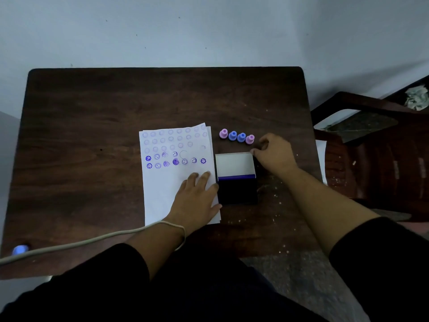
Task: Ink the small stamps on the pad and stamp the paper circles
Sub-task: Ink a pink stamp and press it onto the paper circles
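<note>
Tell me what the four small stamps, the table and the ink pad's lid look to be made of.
Small stamps: probably moulded plastic, going by the solid pink and blue colour and smooth rounded shape.
Table: dark wood or wood-look laminate; grain streaks show, finish fairly matt.
Ink pad lid: looks like thin, stiff plastic or metal, plain pale inside; cannot tell which.

A sheet of paper (178,182) lies near the middle of the table (81,135). Just to its right sits the ink pad (238,190), its lid (235,165) raised on the far side. Behind the pad, four small stamps (236,136) stand in a row, side by side. The left hand (197,198) rests flat on the paper's near right part, beside the pad. The right hand (272,151) is at the lid's far right corner, right of the stamps. A chair (376,147) stands to the table's right.
</note>
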Demonstrator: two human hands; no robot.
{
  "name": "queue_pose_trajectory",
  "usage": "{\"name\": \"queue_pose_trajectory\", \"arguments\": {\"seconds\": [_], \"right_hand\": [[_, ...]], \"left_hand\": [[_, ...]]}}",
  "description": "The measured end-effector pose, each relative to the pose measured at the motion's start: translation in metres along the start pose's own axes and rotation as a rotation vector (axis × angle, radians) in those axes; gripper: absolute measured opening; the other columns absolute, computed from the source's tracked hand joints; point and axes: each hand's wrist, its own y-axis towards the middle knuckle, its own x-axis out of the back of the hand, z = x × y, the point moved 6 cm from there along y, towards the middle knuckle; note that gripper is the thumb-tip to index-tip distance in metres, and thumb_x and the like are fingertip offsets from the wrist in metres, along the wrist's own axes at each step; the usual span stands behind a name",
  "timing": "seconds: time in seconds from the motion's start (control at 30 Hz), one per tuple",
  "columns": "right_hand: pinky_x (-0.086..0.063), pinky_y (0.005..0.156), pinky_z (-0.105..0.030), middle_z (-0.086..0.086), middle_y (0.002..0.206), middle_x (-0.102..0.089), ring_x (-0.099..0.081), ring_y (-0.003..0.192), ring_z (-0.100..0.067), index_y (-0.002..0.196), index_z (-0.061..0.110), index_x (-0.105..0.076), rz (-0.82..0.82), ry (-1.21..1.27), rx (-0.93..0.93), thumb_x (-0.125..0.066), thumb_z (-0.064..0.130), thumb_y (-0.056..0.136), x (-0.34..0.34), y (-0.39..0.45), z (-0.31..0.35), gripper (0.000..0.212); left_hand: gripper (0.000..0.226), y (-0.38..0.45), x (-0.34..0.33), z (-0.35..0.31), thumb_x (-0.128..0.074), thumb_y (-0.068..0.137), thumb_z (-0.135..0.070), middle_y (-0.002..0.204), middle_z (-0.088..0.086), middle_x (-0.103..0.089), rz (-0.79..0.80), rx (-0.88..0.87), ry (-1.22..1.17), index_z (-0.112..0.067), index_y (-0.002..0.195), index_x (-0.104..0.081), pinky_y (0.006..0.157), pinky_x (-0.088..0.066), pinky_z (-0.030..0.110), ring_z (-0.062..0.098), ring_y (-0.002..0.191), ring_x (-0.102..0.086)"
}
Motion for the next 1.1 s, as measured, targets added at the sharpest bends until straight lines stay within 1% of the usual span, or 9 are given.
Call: {"name": "queue_pose_trajectory", "arguments": {"seconds": [0.13, 0.3, 0.4, 0.5, 0.63, 0.83, 0.93, 1.0, 1.1], "right_hand": [[-0.046, 0.084, -0.029, -0.004, 0.119, -0.059, -0.056, 0.099, -0.015, 0.121, 0.019, -0.064, -0.064, -0.081, 0.116, -0.072, 0.038, 0.092, 0.007, 0.012, 0.015, 0.036], [-0.047, 0.1, -0.037, -0.007, 0.137, -0.055, -0.057, 0.12, -0.023, 0.137, 0.018, -0.058, -0.004, -0.189, 0.176, -0.069, 0.034, 0.095, 0.0, 0.024, 0.032, 0.046], [-0.049, 0.095, -0.035, -0.008, 0.129, -0.058, -0.059, 0.111, -0.022, 0.13, 0.017, -0.063, -0.009, -0.231, 0.2, -0.069, 0.03, 0.095, -0.002, 0.03, 0.037, 0.038], [-0.049, 0.079, -0.032, -0.006, 0.108, -0.064, -0.058, 0.09, -0.017, 0.108, 0.017, -0.071, -0.002, -0.274, 0.177, -0.065, 0.03, 0.097, -0.005, 0.036, 0.035, 0.019], [-0.049, 0.073, -0.033, -0.004, 0.09, -0.066, -0.061, 0.082, -0.017, 0.1, 0.016, -0.073, 0.021, -0.293, 0.142, -0.064, 0.032, 0.097, -0.006, 0.041, 0.034, 0.018], [-0.056, 0.081, -0.035, -0.002, 0.097, -0.071, -0.064, 0.086, -0.015, 0.102, 0.018, -0.074, -0.029, -0.146, 0.123, -0.067, 0.033, 0.097, 0.003, 0.025, 0.028, 0.018], [-0.05, 0.076, -0.029, 0.003, 0.096, -0.069, -0.061, 0.085, -0.01, 0.101, 0.021, -0.074, -0.08, -0.093, 0.185, -0.066, 0.035, 0.097, 0.007, -0.006, 0.029, 0.016], [-0.046, 0.078, -0.026, 0.006, 0.1, -0.065, -0.06, 0.091, -0.009, 0.107, 0.024, -0.072, -0.015, -0.074, 0.234, -0.067, 0.034, 0.097, -0.002, -0.032, 0.032, 0.016], [-0.049, 0.091, -0.028, 0.004, 0.112, -0.061, -0.058, 0.1, -0.01, 0.122, 0.022, -0.067, 0.088, -0.073, 0.297, -0.068, 0.032, 0.096, -0.024, -0.068, 0.036, 0.028]], "left_hand": [[0.06, 0.0, 0.0, 0.0, -0.052, 0.09, -0.061, 0.155, 0.015, -0.038, 0.002, 0.009, 0.003, -0.025, 0.137, -0.053, 0.107, -0.041, 0.054, 0.043, 0.136, -0.036], [0.06, -0.001, 0.002, -0.001, -0.053, 0.09, -0.061, 0.156, 0.014, -0.038, 0.007, 0.016, -0.009, -0.025, 0.138, -0.053, 0.108, -0.041, 0.054, 0.043, 0.137, -0.035], [0.059, -0.001, 0.002, -0.001, -0.054, 0.09, -0.061, 0.157, 0.014, -0.037, 0.008, 0.013, -0.018, -0.026, 0.138, -0.051, 0.108, -0.04, 0.055, 0.043, 0.138, -0.035], [0.059, -0.001, 0.003, -0.001, -0.053, 0.091, -0.06, 0.157, 0.014, -0.037, 0.001, 0.011, -0.018, -0.025, 0.138, -0.051, 0.108, -0.04, 0.054, 0.043, 0.138, -0.035], [0.059, -0.001, 0.002, 0.0, -0.054, 0.09, -0.06, 0.155, 0.015, -0.039, -0.003, 0.009, -0.017, -0.024, 0.137, -0.053, 0.107, -0.041, 0.054, 0.044, 0.136, -0.036], [0.068, -0.001, 0.004, 0.0, -0.058, 0.087, -0.06, 0.154, 0.013, -0.041, -0.012, 0.028, -0.032, -0.02, 0.14, -0.046, 0.105, -0.042, 0.052, 0.041, 0.135, -0.038], [0.077, -0.002, 0.005, 0.001, -0.06, 0.086, -0.062, 0.154, 0.011, -0.04, -0.015, 0.046, -0.052, -0.016, 0.144, -0.039, 0.109, -0.04, 0.051, 0.039, 0.137, -0.037], [0.081, -0.003, 0.003, 0.001, -0.058, 0.086, -0.064, 0.156, 0.011, -0.038, -0.006, 0.049, -0.067, -0.015, 0.147, -0.036, 0.112, -0.037, 0.052, 0.039, 0.14, -0.034], [0.082, -0.006, 0.001, 0.002, -0.057, 0.087, -0.064, 0.159, 0.01, -0.035, -0.002, 0.035, -0.094, -0.017, 0.15, -0.033, 0.115, -0.034, 0.052, 0.038, 0.144, -0.03]]}}
